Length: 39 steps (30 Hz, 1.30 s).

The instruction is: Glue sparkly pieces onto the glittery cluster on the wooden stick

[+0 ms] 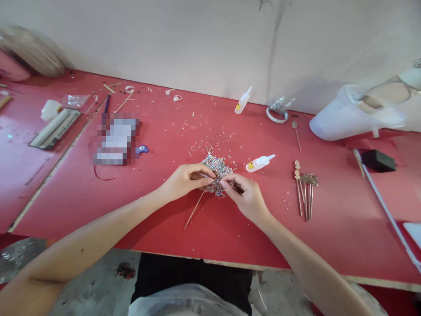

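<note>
My left hand is closed in a pinch, thumb and forefinger at the upper end of a thin brown stick that slants down toward the table's front edge. My right hand meets it fingertip to fingertip, also pinched. Something dark brown shows inside its curled fingers, too hidden to name. Right under both hands lies a heap of small multicoloured beads or stones, with loose bits scattered behind it. A small white glue bottle with a yellow label lies just beyond my right hand.
Several finished-looking sticks with ornate heads lie at right, with another stick farther back. A second glue bottle, a tape ring, a white bucket and a black block stand around. A blurred-out rectangle lies left.
</note>
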{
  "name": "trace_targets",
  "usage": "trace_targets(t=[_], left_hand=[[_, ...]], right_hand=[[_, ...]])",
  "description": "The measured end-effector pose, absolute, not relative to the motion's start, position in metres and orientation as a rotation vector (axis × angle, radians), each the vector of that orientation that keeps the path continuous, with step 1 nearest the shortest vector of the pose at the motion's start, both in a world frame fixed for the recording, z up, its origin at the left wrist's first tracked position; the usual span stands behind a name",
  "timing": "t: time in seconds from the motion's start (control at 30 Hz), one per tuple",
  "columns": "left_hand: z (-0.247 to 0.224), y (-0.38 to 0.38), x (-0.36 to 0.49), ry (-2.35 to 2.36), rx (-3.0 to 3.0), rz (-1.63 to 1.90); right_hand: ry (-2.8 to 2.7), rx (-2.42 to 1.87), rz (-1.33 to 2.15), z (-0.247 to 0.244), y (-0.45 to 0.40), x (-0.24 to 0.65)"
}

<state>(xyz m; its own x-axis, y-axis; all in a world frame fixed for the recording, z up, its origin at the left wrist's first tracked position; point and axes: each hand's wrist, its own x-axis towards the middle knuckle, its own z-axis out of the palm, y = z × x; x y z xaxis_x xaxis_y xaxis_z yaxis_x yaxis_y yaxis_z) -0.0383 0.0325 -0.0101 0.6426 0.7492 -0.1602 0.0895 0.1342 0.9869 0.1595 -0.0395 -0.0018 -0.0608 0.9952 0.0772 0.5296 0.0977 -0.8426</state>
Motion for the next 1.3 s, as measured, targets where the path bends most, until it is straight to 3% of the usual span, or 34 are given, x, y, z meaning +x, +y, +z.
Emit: trace_targets(t=[0.37,0.97,1.3], left_hand=[[-0.003,0.015,-0.032,0.813,1.529,0.656],[0.006,0.014,-0.031,0.861,1.802,0.606],[0.002,0.016,-0.032,0.765,1.811,0.586]], right_hand=[[-1.486,-1.454,1.159,-0.005,-0.043,0.153],[-1.892,-1.464,0.440,-0.010,-0.049,0.152],[-1.905,-1.433,0.436,-0.008,-0.050,0.152]])
